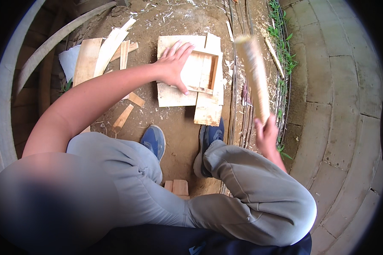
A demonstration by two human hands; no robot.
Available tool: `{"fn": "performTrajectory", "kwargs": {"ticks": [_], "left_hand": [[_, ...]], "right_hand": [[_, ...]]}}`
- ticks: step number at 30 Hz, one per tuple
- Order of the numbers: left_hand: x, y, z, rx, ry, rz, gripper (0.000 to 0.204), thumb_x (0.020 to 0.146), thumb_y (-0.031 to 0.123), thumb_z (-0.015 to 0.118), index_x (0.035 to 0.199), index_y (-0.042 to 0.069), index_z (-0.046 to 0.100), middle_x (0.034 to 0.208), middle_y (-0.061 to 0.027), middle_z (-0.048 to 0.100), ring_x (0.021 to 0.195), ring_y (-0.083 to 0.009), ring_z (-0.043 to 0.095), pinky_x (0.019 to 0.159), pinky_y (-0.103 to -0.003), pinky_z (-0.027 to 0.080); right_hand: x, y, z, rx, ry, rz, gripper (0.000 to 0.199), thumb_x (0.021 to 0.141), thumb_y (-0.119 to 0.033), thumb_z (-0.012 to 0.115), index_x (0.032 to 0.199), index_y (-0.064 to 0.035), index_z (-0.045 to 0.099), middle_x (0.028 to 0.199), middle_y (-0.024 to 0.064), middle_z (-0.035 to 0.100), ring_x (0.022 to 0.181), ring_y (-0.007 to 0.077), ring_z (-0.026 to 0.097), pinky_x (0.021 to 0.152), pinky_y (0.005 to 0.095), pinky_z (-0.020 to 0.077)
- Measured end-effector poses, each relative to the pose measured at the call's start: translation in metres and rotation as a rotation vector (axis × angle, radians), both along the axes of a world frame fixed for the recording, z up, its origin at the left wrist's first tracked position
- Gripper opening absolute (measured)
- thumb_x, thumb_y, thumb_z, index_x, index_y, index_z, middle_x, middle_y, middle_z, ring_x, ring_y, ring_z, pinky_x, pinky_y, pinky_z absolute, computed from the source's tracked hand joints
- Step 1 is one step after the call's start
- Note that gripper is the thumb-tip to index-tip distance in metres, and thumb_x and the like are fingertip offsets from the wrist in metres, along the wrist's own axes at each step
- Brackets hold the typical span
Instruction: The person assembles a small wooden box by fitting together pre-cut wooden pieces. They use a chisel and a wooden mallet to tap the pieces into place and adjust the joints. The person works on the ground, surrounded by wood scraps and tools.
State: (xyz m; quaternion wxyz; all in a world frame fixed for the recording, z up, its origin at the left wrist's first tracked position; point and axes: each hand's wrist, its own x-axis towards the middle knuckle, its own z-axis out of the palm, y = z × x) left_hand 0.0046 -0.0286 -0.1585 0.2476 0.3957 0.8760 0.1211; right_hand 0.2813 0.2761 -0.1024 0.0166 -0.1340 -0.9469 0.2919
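**Wooden frame (215, 71) lies left of the wooden club (254, 74)**

The frame sits on boards (208, 111) on the dirt floor (179, 140), forward and left of the right hand (268, 135), whose grip is clenched round the club's near end. The club's long axis points away from the body, tipped slightly left. The left hand (173, 68), nearer, spreads unclenched over the frame's left side. Count: one frame, one club, two blue shoes (154, 142); overlap makes the boards' number uncertain.

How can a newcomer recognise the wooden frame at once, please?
On the dirt floor, beyond the blue shoes, flat boards lie together. The frame sits on them, partly covered by the left hand. Unlike the boards, it has raised sides around a recess.
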Motion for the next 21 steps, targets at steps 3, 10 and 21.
{"fn": "performTrajectory", "kwargs": {"ticks": [3, 10, 21], "left_hand": [[0.001, -0.012, -0.005, -0.023, 0.006, 0.023, 0.153, 0.055, 0.055, 0.092, 0.161, 0.006, -0.007, 0.167, -0.0226, -0.003, 0.154, -0.0422, -0.011, 0.126, -0.056, 0.005], [-0.002, 0.005, -0.011, 0.012, 0.008, -0.022, 0.159, 0.055, 0.063, 0.090, 0.158, -0.001, -0.012, 0.167, -0.0248, -0.008, 0.155, -0.0402, -0.011, 0.126, -0.055, 0.004], [-0.003, 0.001, -0.009, -0.082, -0.021, 0.009, 0.162, 0.055, 0.061, 0.091, 0.155, -0.007, -0.016, 0.164, -0.0301, -0.015, 0.154, -0.0406, -0.016, 0.127, -0.050, 0.001]], "right_hand": [[-0.062, 0.005, 0.027, -0.060, 0.437, 0.109, 0.028, 0.104, -0.025, 0.058, 0.113, -0.0004, 0.049, 0.081, 0.0093, 0.065, 0.059, 0.0135, 0.062, 0.051, 0.0297, 0.0518], [-0.045, 0.016, -0.093, 0.276, -0.191, 0.122, 0.021, 0.106, -0.022, 0.051, 0.105, -0.0031, 0.042, 0.065, 0.0115, 0.058, 0.052, 0.0155, 0.055, 0.042, 0.0328, 0.0507], [-0.065, -0.012, -0.075, 0.262, -0.096, 0.248, 0.024, 0.104, -0.021, 0.056, 0.107, -0.0028, 0.041, 0.064, 0.0152, 0.061, 0.054, 0.0217, 0.064, 0.045, 0.0383, 0.0496]]}}
